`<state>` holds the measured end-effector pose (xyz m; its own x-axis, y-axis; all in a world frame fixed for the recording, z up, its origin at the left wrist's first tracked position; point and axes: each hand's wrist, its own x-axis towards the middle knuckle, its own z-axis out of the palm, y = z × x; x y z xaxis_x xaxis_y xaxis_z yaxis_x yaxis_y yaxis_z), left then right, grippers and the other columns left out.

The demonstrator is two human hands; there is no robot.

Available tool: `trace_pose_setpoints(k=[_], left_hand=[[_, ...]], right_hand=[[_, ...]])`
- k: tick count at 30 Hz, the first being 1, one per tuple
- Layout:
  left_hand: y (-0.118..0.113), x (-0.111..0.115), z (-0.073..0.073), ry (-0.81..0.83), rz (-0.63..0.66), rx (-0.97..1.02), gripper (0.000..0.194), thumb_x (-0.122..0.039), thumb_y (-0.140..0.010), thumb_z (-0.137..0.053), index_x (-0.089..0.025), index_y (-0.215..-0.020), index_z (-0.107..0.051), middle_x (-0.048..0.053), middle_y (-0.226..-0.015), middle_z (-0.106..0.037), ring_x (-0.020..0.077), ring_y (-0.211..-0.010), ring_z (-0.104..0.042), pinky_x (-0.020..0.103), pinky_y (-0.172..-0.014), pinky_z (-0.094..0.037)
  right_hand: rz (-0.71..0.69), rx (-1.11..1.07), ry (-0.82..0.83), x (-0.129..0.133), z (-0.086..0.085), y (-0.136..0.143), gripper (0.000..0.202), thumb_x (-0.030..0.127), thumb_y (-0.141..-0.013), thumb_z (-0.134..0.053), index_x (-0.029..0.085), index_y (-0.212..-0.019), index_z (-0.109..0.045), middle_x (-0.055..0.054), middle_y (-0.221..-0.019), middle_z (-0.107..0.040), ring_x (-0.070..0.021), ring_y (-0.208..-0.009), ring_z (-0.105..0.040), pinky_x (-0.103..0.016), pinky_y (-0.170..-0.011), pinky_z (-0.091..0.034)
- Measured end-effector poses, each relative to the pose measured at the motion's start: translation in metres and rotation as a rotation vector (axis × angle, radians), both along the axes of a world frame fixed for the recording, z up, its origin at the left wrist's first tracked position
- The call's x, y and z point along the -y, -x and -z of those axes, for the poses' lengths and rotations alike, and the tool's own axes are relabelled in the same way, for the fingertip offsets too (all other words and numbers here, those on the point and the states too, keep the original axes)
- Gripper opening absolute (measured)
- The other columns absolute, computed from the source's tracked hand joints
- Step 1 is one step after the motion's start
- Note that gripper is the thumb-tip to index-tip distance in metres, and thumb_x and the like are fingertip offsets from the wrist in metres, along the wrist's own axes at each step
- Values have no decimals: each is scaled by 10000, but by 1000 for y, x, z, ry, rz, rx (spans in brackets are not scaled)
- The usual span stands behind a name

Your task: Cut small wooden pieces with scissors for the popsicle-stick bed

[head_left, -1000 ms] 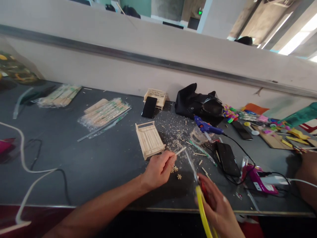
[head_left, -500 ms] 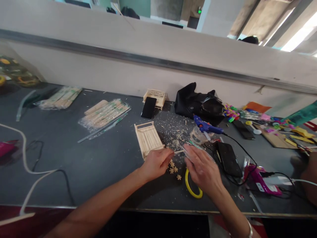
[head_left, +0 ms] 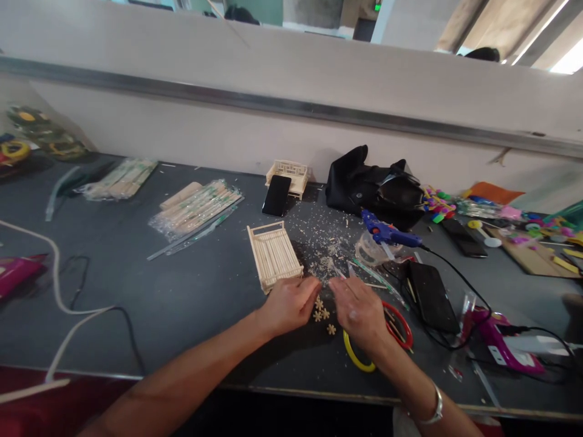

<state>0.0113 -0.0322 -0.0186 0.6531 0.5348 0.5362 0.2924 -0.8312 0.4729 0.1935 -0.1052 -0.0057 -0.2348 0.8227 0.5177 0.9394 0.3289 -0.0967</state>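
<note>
My left hand [head_left: 291, 304] is closed in a pinch at the near end of a small stick-built frame [head_left: 274, 255]; what its fingertips hold is too small to make out. Facing it across a narrow gap, my right hand [head_left: 357, 309] has its fingers drawn together, their tips hidden. Below the gap lie several small flower-shaped wooden pieces [head_left: 331, 329]. Scissors with a yellow handle [head_left: 357, 358] and a red handle [head_left: 404, 321] are partly under my right hand. Wood crumbs [head_left: 325, 243] are scattered beyond both hands.
A phone [head_left: 277, 195] leans on a small wooden bench [head_left: 298, 176] at the back. Bagged sticks [head_left: 200, 209] lie left. To the right are a black bag [head_left: 373, 188], a blue glue gun [head_left: 392, 235], another phone [head_left: 435, 297] and a pink power strip [head_left: 510, 346] with cables.
My right hand has drawn its fingers in and moved closer to my left hand. The thin stick between the hands no longer shows there. The red scissor handle has come into view. The camera view has shifted slightly.
</note>
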Motion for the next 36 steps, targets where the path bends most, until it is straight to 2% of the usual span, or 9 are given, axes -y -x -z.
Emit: trace_pose_setpoints(k=[3, 9, 12, 18, 21, 24, 28, 31, 36], left_hand=[[-1, -1, -2, 183, -32, 115, 234, -260, -966, -427, -178, -811, -582, -4, -597, -576, 127, -538, -544, 242, -530, -421], [-8, 2, -8, 1046, 235, 396, 306, -474, -960, -443, -178, -919, -510, -5, -662, -635, 79, -435, -488, 215, -454, -388], [-10, 3, -10, 1190, 294, 458, 340, -519, -917, -526, -182, -914, -479, 24, -718, -686, 83, -457, -536, 223, -487, -410], [-11, 3, -12, 1113, 267, 519, 313, -476, -870, -624, -171, -873, -554, 12, -770, -631, 83, -535, -555, 228, -521, -463], [-11, 2, -11, 985, 205, 514, 308, -464, -847, -654, -158, -837, -615, -4, -783, -556, 62, -532, -501, 207, -488, -443], [-11, 2, -11, 994, 184, 480, 322, -478, -851, -640, -156, -868, -637, -32, -712, -513, 58, -498, -467, 204, -473, -445], [-10, 2, -12, 879, 177, 480, 323, -471, -870, -624, -152, -876, -676, 17, -805, -576, 61, -527, -499, 202, -479, -453], [-10, 2, -13, 824, 173, 531, 321, -456, -891, -602, -148, -863, -687, 68, -926, -616, 60, -539, -531, 217, -495, -477], [-8, 0, -13, 879, 195, 540, 328, -456, -894, -599, -142, -881, -690, 42, -775, -632, 76, -517, -554, 231, -515, -499]], right_hand=[[34, -110, -33, -4, -3, -12, 321, 161, -980, -404, 193, -976, -724, -77, -802, -720, -194, -735, -648, -334, -708, -534], [53, -226, -169, -18, -2, -21, 230, 273, -972, -520, 221, -934, -741, -55, -823, -688, -182, -778, -638, -312, -712, -541], [19, -217, -137, -21, 7, -18, 237, 253, -966, -521, 209, -909, -747, -56, -791, -673, -178, -763, -636, -293, -695, -538], [-44, -167, -35, -24, 19, -14, 234, 217, -952, -518, 209, -963, -751, -61, -791, -682, -188, -761, -638, -290, -663, -539], [18, -204, -85, -24, 17, -13, 239, 241, -957, -512, 221, -1030, -739, -67, -855, -697, -197, -801, -646, -315, -704, -551], [24, -287, -132, -22, 11, -12, 221, 226, -951, -522, 229, -1024, -731, -55, -865, -703, -182, -807, -655, -316, -750, -552], [10, -371, -77, -21, 8, -12, 206, 214, -947, -520, 222, -960, -725, -38, -821, -719, -158, -761, -673, -276, -733, -543], [128, -313, 36, -17, 8, -16, 243, 264, -954, -482, 230, -953, -722, -38, -829, -740, -170, -758, -694, -274, -710, -539], [476, 94, 259, 21, 11, -23, 330, 368, -889, -553, 205, -1143, -688, -108, -906, -732, -284, -817, -693, -371, -675, -544]])
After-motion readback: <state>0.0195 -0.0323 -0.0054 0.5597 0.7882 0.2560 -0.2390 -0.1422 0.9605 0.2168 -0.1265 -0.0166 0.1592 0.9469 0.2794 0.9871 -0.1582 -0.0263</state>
